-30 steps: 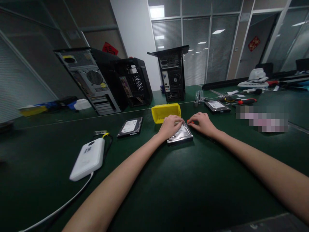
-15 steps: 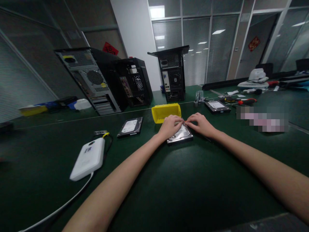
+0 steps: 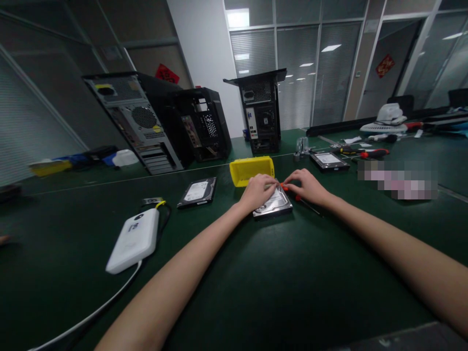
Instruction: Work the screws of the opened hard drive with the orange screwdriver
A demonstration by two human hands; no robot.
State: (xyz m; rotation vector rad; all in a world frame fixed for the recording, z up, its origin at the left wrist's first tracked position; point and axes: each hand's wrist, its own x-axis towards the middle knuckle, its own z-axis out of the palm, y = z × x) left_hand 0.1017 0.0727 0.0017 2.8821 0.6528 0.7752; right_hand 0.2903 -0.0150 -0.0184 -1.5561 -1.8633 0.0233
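In front of me a silver hard drive lies on the green table, its top partly covered by my hand. My left hand rests over its left side, fingers curled and closed on the far edge. Just right of the drive is a screwdriver with a red-orange handle, its thin shaft pointing toward me and right. The thumb and fingers of my right hand pinch at the handle's far end. Behind my left hand stands a yellow plastic bin, tipped with its opening toward me.
Two more hard drives lie left and right. A white power bank with a cable is at left. Black computer cases stand at the back. Pliers lie at far right. A blurred fingertip-like shape shows at the left edge.
My right hand has shifted slightly and its fingertips have parted from my left ones. The red-orange screwdriver handle now shows below it. My left hand and the drive stay put.
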